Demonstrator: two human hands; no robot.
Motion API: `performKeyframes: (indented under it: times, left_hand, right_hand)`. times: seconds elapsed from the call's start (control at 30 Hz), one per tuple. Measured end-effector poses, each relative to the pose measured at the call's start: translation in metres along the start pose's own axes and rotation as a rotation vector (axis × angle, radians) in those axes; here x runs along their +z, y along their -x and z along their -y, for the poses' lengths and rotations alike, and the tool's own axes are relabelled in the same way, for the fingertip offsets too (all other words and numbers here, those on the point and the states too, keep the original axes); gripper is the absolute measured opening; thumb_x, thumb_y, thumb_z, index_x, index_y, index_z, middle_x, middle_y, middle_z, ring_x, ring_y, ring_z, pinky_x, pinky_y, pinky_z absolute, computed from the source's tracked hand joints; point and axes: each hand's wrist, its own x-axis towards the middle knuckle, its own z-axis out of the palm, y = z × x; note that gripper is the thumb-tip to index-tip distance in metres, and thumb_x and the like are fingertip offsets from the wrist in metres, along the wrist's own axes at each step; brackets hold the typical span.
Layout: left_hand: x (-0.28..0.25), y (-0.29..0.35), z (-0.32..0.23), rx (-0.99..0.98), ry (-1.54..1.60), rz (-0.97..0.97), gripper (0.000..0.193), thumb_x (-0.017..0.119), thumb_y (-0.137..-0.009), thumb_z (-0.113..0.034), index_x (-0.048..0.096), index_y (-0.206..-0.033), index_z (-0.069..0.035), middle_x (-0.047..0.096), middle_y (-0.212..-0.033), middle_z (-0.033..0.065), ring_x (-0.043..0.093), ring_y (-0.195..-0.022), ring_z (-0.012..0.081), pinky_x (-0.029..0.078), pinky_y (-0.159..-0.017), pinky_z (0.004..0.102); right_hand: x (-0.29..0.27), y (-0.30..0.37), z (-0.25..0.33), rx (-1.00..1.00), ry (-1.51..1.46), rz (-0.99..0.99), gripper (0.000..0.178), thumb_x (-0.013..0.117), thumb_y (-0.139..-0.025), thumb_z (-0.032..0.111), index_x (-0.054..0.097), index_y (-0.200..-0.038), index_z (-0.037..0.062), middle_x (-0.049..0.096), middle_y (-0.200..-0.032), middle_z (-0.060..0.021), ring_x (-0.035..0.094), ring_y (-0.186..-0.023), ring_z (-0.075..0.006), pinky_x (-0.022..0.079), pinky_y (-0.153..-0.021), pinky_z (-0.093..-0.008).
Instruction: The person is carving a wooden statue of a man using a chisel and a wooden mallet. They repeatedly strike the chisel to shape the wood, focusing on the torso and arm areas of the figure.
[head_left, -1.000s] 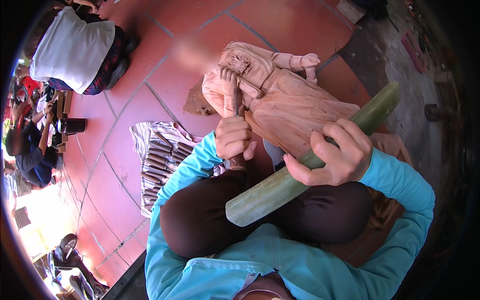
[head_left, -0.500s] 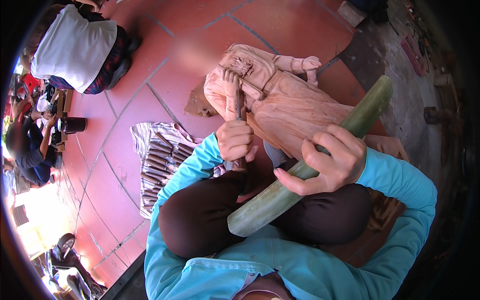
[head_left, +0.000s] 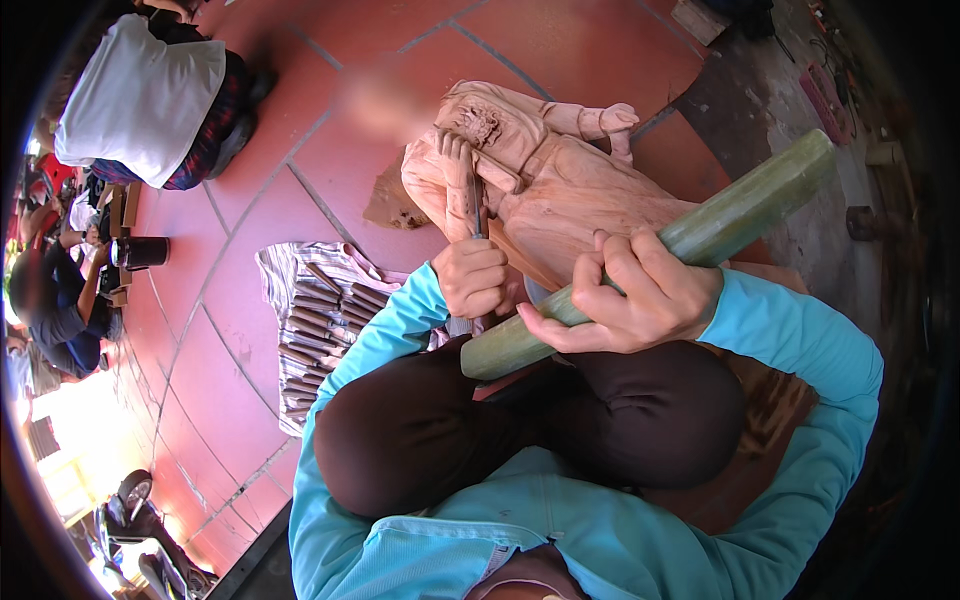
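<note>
My left hand (head_left: 472, 278) is closed around a chisel (head_left: 477, 212), whose thin metal blade runs up against the raised arm of a carved wooden statue (head_left: 590, 205). The statue lies on its back in front of my lap, with folded robes and an outstretched hand. In my right hand (head_left: 645, 298) I grip a long, smooth green club (head_left: 755, 192), slanting from upper right to lower left. Its lower end is close to the butt of the chisel, below my left fist. Whether the two touch, I cannot tell.
On the floor to my left, a striped cloth (head_left: 280, 275) bears several wooden-handled chisels (head_left: 318, 320). A wood block (head_left: 395, 195) lies beside the statue. Other people sit at the far left near a dark cylindrical container (head_left: 140, 252); a motorbike (head_left: 140, 530) stands at lower left.
The club's lower end has swung up from over my lap toward the butt of the chisel, and my right hand has risen slightly. My left hand keeps its hold in nearly the same place.
</note>
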Motion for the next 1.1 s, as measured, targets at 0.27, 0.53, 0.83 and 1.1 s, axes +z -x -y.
performKeyframes:
  times: [0.27,0.53,0.83,1.1]
  left_hand:
    - [0.002,0.008,0.002,0.026,-0.005,0.014,0.032,0.064,-0.069,0.008,0.037,-0.059,-0.007,0.041,-0.057,0.0045,0.045,-0.049,0.0210,0.033,-0.043,0.0317]
    - [0.001,0.007,0.003,0.037,-0.013,-0.001,0.031,0.065,-0.068,0.008,0.039,-0.059,-0.007,0.041,-0.057,0.0045,0.047,-0.051,0.0202,0.034,-0.042,0.0315]
    - [0.004,0.011,0.003,0.028,-0.016,0.002,0.028,0.065,-0.068,0.008,0.041,-0.060,-0.006,0.041,-0.058,0.0043,0.045,-0.050,0.0193,0.033,-0.042,0.0311]
    - [0.007,0.017,0.007,0.069,-0.052,0.011,0.020,0.064,-0.075,-0.001,0.048,-0.064,-0.005,0.045,-0.060,0.0041,0.050,-0.055,0.0189,0.038,-0.047,0.0301]
  right_hand:
    - [-0.009,-0.005,0.000,-0.040,-0.118,0.010,0.037,0.057,-0.082,0.023,0.056,-0.119,0.0309,0.047,-0.075,-0.0041,0.053,-0.063,-0.0181,0.044,-0.051,-0.0276]
    - [-0.007,-0.005,0.007,0.051,-0.283,-0.114,0.036,0.060,-0.080,0.023,0.059,-0.113,0.0353,0.045,-0.077,-0.0037,0.051,-0.063,-0.0172,0.042,-0.048,-0.0250]
    - [-0.016,-0.008,0.000,-0.027,-0.378,-0.169,0.039,0.057,-0.081,0.019,0.057,-0.114,0.0389,0.045,-0.078,-0.0038,0.051,-0.065,-0.0178,0.043,-0.052,-0.0262]
    - [-0.017,-0.006,0.005,0.004,-0.384,-0.143,0.033,0.056,-0.083,0.028,0.057,-0.115,0.0364,0.046,-0.079,-0.0036,0.055,-0.066,-0.0200,0.045,-0.052,-0.0296]
